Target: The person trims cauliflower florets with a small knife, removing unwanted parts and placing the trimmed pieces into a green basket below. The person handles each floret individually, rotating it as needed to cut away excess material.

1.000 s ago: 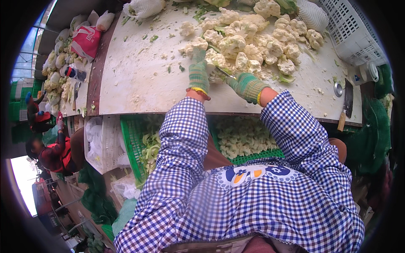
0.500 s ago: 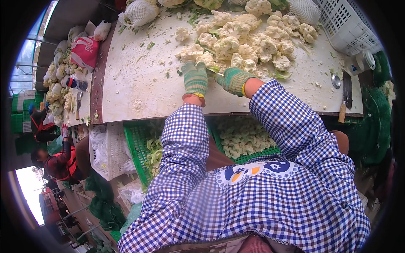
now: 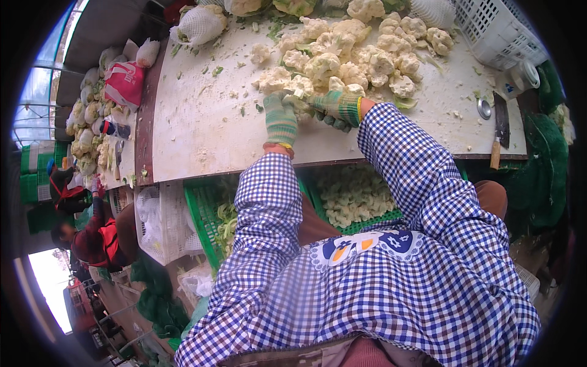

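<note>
My gloved left grip (image 3: 281,119) and right grip (image 3: 339,109) sit close together over the bench (image 3: 202,131). The right one's fingers curl inward, but I cannot tell whether either grip is closed on anything; the gloves hide it. Just beyond, the cauliflower (image 3: 336,52) lies heaped. To my right are a cleaver (image 3: 501,119), a tub (image 3: 516,81) and a white crate (image 3: 495,33). Below the bench's near edge lie florets (image 3: 354,199).
</note>
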Action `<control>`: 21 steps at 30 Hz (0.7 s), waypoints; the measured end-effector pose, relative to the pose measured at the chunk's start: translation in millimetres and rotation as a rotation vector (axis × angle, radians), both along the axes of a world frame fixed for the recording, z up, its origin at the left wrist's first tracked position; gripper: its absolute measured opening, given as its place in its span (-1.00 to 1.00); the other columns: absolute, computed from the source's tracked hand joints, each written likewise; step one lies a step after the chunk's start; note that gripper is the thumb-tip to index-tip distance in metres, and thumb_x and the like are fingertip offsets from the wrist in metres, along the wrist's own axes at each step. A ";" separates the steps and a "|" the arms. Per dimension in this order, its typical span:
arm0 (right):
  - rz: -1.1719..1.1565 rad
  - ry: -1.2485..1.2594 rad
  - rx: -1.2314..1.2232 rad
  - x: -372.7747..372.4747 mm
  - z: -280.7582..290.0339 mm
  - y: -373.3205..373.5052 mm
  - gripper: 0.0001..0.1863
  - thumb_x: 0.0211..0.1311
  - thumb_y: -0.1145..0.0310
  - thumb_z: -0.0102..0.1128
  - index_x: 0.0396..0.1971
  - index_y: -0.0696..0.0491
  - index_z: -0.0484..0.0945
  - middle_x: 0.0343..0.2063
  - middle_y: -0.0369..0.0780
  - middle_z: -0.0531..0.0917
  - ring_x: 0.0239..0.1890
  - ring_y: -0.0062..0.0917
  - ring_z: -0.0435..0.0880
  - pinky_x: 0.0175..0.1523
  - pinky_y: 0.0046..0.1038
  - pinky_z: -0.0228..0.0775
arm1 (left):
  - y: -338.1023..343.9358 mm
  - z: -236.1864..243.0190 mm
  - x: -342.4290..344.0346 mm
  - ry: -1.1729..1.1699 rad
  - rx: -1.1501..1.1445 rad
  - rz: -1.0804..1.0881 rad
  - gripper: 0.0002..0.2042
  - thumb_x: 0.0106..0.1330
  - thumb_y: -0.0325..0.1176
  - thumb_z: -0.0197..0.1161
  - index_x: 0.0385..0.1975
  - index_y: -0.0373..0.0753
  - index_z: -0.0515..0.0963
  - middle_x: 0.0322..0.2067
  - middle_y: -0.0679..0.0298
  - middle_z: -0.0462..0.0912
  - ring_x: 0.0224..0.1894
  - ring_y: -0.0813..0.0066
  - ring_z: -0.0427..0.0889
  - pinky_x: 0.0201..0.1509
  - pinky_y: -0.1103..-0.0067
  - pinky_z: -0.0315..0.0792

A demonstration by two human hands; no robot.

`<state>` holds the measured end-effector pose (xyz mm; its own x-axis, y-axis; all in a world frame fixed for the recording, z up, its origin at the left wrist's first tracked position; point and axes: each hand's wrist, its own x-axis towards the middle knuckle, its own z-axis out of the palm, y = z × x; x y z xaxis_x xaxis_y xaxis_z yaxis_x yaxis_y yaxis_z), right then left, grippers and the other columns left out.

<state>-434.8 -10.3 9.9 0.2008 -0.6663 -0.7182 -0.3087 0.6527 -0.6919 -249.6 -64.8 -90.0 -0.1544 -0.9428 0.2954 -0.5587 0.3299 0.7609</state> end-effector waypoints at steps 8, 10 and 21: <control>0.021 0.276 -0.273 19.9 -3.7 6.7 -0.39 0.35 -0.17 -0.17 -0.44 0.15 0.51 -0.69 -0.23 0.47 -0.75 -0.48 0.44 -0.67 -0.45 0.30 | -1.7 19.6 -9.4 0.068 0.354 0.078 -0.64 0.22 -0.20 0.25 -0.14 -0.37 0.50 -0.11 -0.07 0.51 -0.05 0.05 0.52 0.04 0.32 0.39; -0.023 0.281 -0.256 15.1 -6.9 7.7 -0.39 0.35 -0.16 -0.17 -0.43 0.16 0.51 -0.68 -0.22 0.48 -0.74 -0.48 0.46 -0.67 -0.43 0.33 | -4.8 30.4 -12.1 -0.042 0.352 0.083 -0.59 0.21 -0.13 0.26 -0.14 -0.38 0.51 -0.11 -0.08 0.52 -0.05 0.05 0.53 0.04 0.32 0.40; 0.169 0.602 -0.874 11.4 -37.3 25.6 -0.55 0.42 0.07 -0.16 -0.01 0.11 0.50 -0.28 -0.02 0.59 -0.36 -0.22 0.63 -0.26 -0.26 0.48 | 21.6 31.5 0.4 0.928 0.593 0.336 -0.69 0.25 -0.47 0.17 -0.02 -0.32 0.34 -0.15 0.17 0.50 -0.21 0.36 0.57 -0.28 0.50 0.50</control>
<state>-423.4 15.2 -27.4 0.1110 -0.9937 -0.0184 -0.7946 -0.0776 -0.6022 -249.3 -43.2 -58.5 0.1754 -0.9239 -0.3402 0.3063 -0.2772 0.9107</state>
